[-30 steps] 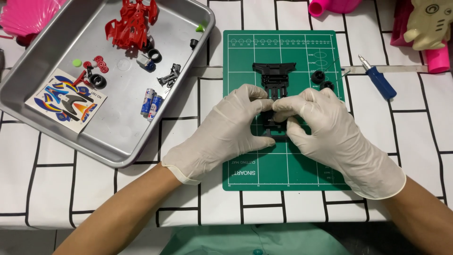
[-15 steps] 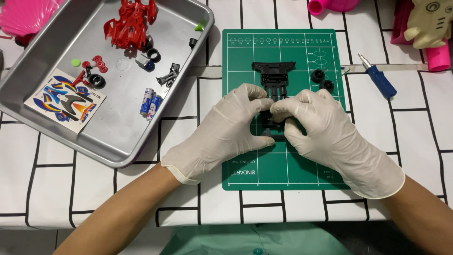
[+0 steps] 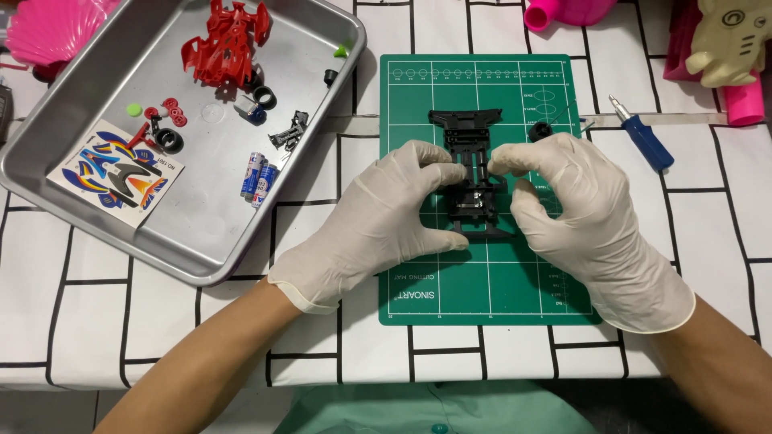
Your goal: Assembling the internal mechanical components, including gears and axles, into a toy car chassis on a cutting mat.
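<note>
Black toy-car chassis point(image 3: 470, 173) is pinched between both gloved hands over the green cutting mat point(image 3: 482, 281), the left hand point(image 3: 386, 217) closed on its left edge and the right hand point(image 3: 575, 213) on its right, so its middle is partly hidden by fingertips. A black wheel point(image 3: 540, 131) is half covered behind the right hand. Farther out on the counter point(image 3: 80, 321), a blue screwdriver point(image 3: 643, 138) and a metal tray point(image 3: 201, 257) holding a red car body point(image 3: 225, 40) are seen, the smallest tray parts being hard to identify.

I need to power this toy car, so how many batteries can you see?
2. Both batteries lie side by side in the metal tray, near its right wall, just right of the sticker sheet. Others may be hidden under the gloved hands.
</note>
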